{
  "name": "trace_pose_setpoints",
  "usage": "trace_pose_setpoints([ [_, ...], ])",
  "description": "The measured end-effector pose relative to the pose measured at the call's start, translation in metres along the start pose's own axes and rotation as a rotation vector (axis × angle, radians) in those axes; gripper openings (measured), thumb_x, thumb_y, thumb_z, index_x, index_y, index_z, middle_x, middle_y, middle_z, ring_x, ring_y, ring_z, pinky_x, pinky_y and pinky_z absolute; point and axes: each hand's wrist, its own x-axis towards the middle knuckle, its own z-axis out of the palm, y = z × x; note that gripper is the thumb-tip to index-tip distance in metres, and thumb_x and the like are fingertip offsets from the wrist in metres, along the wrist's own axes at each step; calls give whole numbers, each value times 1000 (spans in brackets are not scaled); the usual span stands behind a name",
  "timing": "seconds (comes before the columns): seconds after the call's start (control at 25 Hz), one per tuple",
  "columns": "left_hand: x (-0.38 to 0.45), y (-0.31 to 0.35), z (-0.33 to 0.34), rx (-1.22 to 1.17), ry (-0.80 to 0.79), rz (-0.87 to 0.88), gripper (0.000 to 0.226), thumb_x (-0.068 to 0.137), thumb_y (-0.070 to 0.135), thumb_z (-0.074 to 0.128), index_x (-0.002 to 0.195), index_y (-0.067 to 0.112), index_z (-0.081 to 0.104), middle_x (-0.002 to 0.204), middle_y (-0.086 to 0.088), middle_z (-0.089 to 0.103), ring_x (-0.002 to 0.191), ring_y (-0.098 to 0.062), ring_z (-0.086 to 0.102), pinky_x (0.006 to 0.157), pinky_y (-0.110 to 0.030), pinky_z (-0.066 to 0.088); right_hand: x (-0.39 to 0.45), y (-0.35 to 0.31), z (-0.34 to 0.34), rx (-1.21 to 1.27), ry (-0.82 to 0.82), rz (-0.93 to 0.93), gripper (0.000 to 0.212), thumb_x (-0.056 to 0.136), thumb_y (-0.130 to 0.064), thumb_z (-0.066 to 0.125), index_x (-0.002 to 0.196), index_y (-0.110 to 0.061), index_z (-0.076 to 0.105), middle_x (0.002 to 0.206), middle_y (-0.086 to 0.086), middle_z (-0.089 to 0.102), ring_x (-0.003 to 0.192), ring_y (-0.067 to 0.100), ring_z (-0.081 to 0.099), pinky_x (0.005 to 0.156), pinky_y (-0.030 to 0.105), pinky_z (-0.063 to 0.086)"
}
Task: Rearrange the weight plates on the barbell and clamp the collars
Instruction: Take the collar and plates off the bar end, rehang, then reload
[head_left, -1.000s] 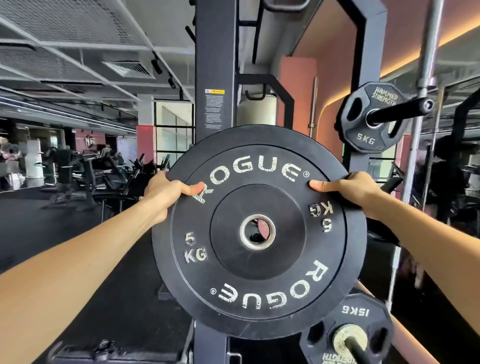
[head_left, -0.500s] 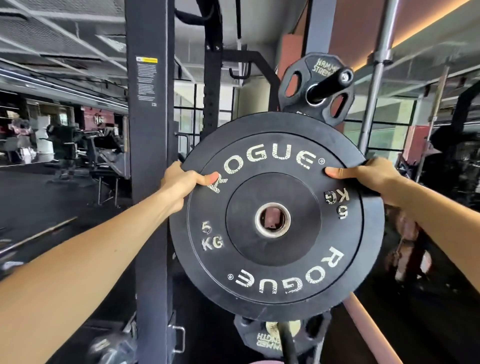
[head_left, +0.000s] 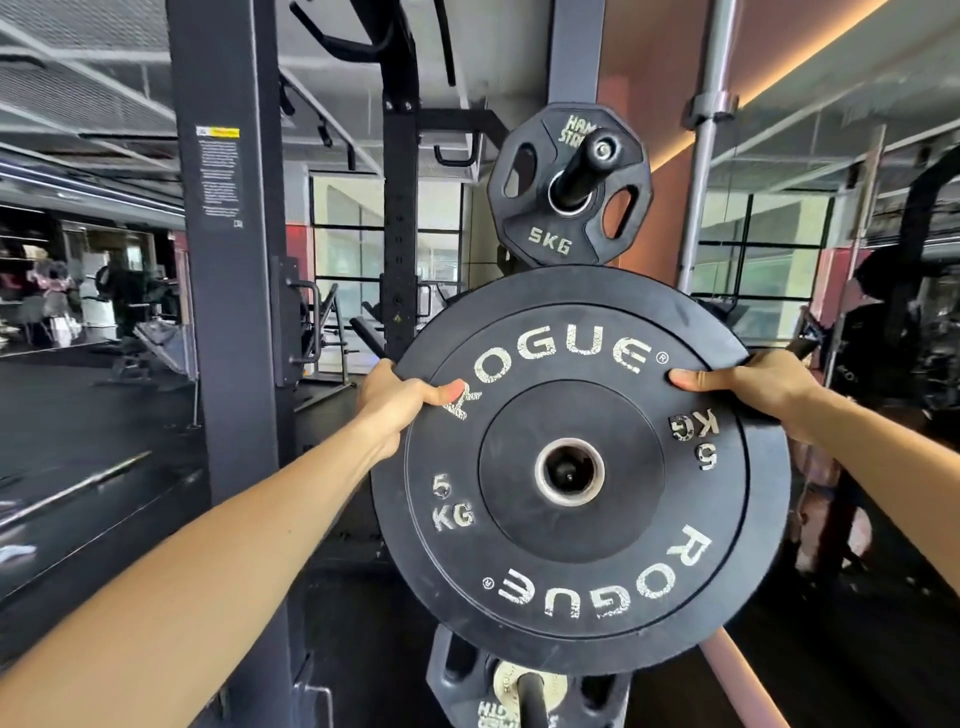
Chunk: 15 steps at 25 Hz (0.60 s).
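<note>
A large black 5 kg bumper plate (head_left: 571, 561) marked ROGUE faces me upright at chest height. My left hand (head_left: 397, 400) grips its upper left rim, thumb on the face. My right hand (head_left: 753, 384) grips the upper right rim the same way. Through the plate's steel centre hole (head_left: 570, 471) the dark end of a peg shows. Just above hangs a smaller black 5 kg grip plate (head_left: 545, 228) on a black storage peg (head_left: 589, 166). A third plate (head_left: 467, 686) sits on a lower peg, mostly hidden behind the bumper plate.
A dark rack upright (head_left: 228, 312) with a warning label stands to the left. Another upright (head_left: 400, 218) is behind it, and a vertical steel bar (head_left: 701, 182) rises on the right. A barbell (head_left: 78, 486) lies blurred at far left. Gym machines fill the background.
The view has swung left relative to the rack: the upper 5 kg plate and peg now sit directly above the bumper plate, and a peg end now shows in its centre hole. Both hands keep their grip.
</note>
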Motion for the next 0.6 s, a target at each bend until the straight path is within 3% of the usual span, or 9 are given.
trace_pose_setpoints([
  [0.12, 13, -15, 11, 12, 6, -11, 71, 49, 19, 99, 109, 17, 61, 105, 0, 73, 94, -24, 70, 84, -43, 59, 17, 14, 4, -17, -20, 11, 75, 21, -51, 96, 84, -16, 75, 70, -8, 75, 59, 13, 73, 49, 21, 54],
  [0.24, 26, -33, 17, 18, 14, -22, 75, 46, 23, 99, 110, 18, 60, 112, -1, 70, 99, -25, 69, 88, -46, 57, 35, 30, 13, -7, -24, 13, 81, 20, -53, 96, 89, -15, 75, 80, -3, 77, 68, 18, 74, 64, 29, 58],
  [0.4, 47, -40, 24, 16, 14, 21, 70, 51, 22, 98, 110, 20, 60, 104, 5, 73, 99, -21, 69, 93, -46, 55, 61, 42, 23, 36, -23, -6, 88, 20, -54, 96, 96, -14, 74, 88, 1, 77, 77, 20, 74, 74, 33, 59],
  [0.52, 63, -44, 34, 29, 20, 46, 76, 54, 21, 98, 119, 17, 58, 104, 6, 73, 100, -19, 68, 92, -43, 54, 81, 52, 31, 97, -42, -33, 75, 23, -49, 96, 88, -19, 75, 82, -8, 77, 70, 10, 74, 57, 20, 56],
  [0.6, 76, -45, 39, 22, 29, 57, 70, 55, 19, 97, 113, 19, 58, 100, 8, 73, 96, -16, 69, 86, -39, 56, 95, 56, 38, 124, -43, -39, 71, 24, -46, 96, 86, -21, 74, 80, -11, 76, 69, 8, 73, 55, 18, 55],
])
